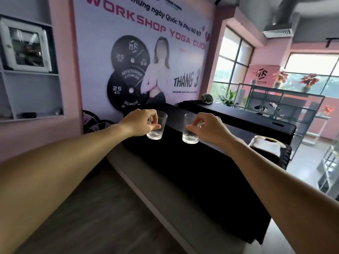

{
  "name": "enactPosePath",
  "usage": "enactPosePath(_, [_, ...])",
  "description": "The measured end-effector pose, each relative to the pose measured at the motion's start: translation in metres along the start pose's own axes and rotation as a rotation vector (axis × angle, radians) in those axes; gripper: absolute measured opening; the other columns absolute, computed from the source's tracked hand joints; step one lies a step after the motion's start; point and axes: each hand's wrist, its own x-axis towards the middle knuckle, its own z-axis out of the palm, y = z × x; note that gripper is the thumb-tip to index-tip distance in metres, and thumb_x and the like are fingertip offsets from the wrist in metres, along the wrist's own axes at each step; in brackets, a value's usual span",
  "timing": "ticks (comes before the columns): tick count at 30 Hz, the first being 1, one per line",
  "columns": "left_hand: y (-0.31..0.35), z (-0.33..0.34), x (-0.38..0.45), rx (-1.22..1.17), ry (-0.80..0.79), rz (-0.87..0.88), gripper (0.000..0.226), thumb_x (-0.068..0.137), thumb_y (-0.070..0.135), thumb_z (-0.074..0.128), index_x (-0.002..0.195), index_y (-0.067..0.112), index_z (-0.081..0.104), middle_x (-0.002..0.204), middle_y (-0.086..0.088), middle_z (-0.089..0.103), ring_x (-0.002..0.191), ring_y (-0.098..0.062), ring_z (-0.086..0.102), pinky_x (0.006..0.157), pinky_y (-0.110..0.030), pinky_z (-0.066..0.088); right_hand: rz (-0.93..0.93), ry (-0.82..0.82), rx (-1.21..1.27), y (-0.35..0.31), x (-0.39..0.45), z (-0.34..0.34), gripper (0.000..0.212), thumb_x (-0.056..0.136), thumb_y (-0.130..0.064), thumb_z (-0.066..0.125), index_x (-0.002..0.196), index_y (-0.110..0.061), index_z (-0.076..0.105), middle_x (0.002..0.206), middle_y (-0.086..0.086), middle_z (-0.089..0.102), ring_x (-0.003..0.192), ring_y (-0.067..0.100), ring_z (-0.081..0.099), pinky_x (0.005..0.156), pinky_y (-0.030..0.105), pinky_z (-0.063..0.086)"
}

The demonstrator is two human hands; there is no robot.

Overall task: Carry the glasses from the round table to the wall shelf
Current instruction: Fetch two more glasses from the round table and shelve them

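Note:
Both arms reach out in front of me, each holding a clear empty drinking glass upright in the air. My left hand (141,122) grips the left glass (157,129) from its left side, fingers wrapped around the wall. My right hand (207,128) grips the right glass (189,133) from its right side. The two glasses hang side by side, about a hand's width apart, above a black-covered bench. The wall shelf (31,74) is a white recessed unit at the far left. The round table is out of view.
A long black-draped bench (192,176) runs below and ahead of my hands, a second one (238,116) behind it. A white appliance (25,48) fills the upper shelf. A folded white towel (266,145) lies right. A big poster covers the wall; a glass railing (286,107) stands at right.

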Motion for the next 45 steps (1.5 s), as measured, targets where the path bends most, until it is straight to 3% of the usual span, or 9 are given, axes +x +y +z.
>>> enactPosePath(6, [-0.086,-0.004,0.054,-0.001,0.035,-0.061,0.023,0.080,0.045,0.074,0.073,0.038,0.054,0.075,0.013,0.063,0.067,0.001,0.060,0.061,-0.022,0.039,-0.045,-0.050,0.008,0.001,0.095,0.074,0.021,0.077,-0.046,0.076,0.073,-0.030,0.064,0.087,-0.010,0.065,0.086,0.012,0.060,0.066,0.024,0.039])
enactPosePath(12, [-0.181,-0.004,0.101,0.011,0.100,-0.142,0.024,0.079,0.043,0.076,0.072,0.036,0.055,0.074,0.011,0.063,0.070,-0.003,0.060,0.057,-0.019,0.035,-0.119,-0.094,0.020,-0.004,0.197,0.155,0.020,0.071,-0.047,0.080,0.068,-0.033,0.065,0.077,-0.019,0.062,0.078,0.004,0.059,0.060,0.017,0.038])
enactPosePath(15, [-0.230,-0.002,0.127,0.076,0.072,-0.183,0.020,0.080,0.041,0.077,0.078,0.031,0.059,0.073,0.010,0.060,0.071,-0.010,0.060,0.058,-0.023,0.039,-0.165,-0.131,0.034,-0.003,0.251,0.197,0.021,0.067,-0.045,0.082,0.063,-0.034,0.065,0.073,-0.017,0.064,0.079,0.009,0.062,0.065,0.021,0.043])
enactPosePath(19, [-0.296,-0.009,0.168,0.127,0.113,-0.274,0.019,0.079,0.042,0.076,0.081,0.030,0.061,0.075,0.011,0.060,0.075,-0.012,0.060,0.063,-0.025,0.043,-0.217,-0.177,0.091,-0.006,0.331,0.254,0.022,0.065,-0.046,0.082,0.065,-0.031,0.066,0.073,-0.014,0.068,0.076,0.003,0.063,0.061,0.016,0.042])
enactPosePath(23, [-0.352,-0.035,0.206,0.169,0.140,-0.370,0.019,0.080,0.042,0.076,0.085,0.029,0.062,0.081,0.009,0.063,0.083,-0.017,0.063,0.075,-0.033,0.050,-0.275,-0.234,0.140,-0.024,0.413,0.307,0.023,0.066,-0.045,0.083,0.066,-0.028,0.068,0.074,-0.011,0.070,0.075,0.003,0.064,0.066,0.021,0.047])
enactPosePath(26, [-0.395,-0.058,0.225,0.171,0.226,-0.427,0.017,0.080,0.045,0.073,0.083,0.032,0.061,0.086,0.008,0.067,0.087,-0.017,0.066,0.079,-0.036,0.053,-0.338,-0.269,0.195,-0.048,0.468,0.353,0.023,0.065,-0.044,0.083,0.067,-0.026,0.069,0.071,-0.010,0.068,0.071,0.004,0.063,0.067,0.021,0.048])
enactPosePath(33, [-0.508,-0.109,0.235,0.244,0.278,-0.534,0.018,0.081,0.048,0.073,0.080,0.035,0.061,0.085,0.011,0.068,0.085,-0.014,0.066,0.073,-0.030,0.051,-0.445,-0.378,0.246,-0.121,0.556,0.471,0.023,0.071,-0.042,0.082,0.067,-0.027,0.065,0.063,-0.013,0.063,0.062,0.000,0.058,0.052,0.016,0.039])
enactPosePath(37, [-0.593,-0.144,0.243,0.292,0.315,-0.575,0.021,0.081,0.047,0.074,0.084,0.029,0.062,0.085,0.003,0.070,0.082,-0.018,0.066,0.074,-0.036,0.053,-0.509,-0.402,0.271,-0.173,0.606,0.539,0.025,0.072,-0.043,0.083,0.063,-0.031,0.063,0.071,-0.014,0.064,0.072,0.004,0.059,0.060,0.019,0.046])
enactPosePath(45, [-0.733,-0.226,0.276,0.343,0.317,-0.592,0.020,0.083,0.044,0.073,0.087,0.028,0.062,0.091,0.006,0.068,0.088,-0.016,0.066,0.076,-0.035,0.054,-0.552,-0.405,0.323,-0.273,0.706,0.646,0.022,0.072,-0.047,0.082,0.068,-0.031,0.066,0.075,-0.009,0.069,0.077,0.009,0.064,0.067,0.027,0.053])
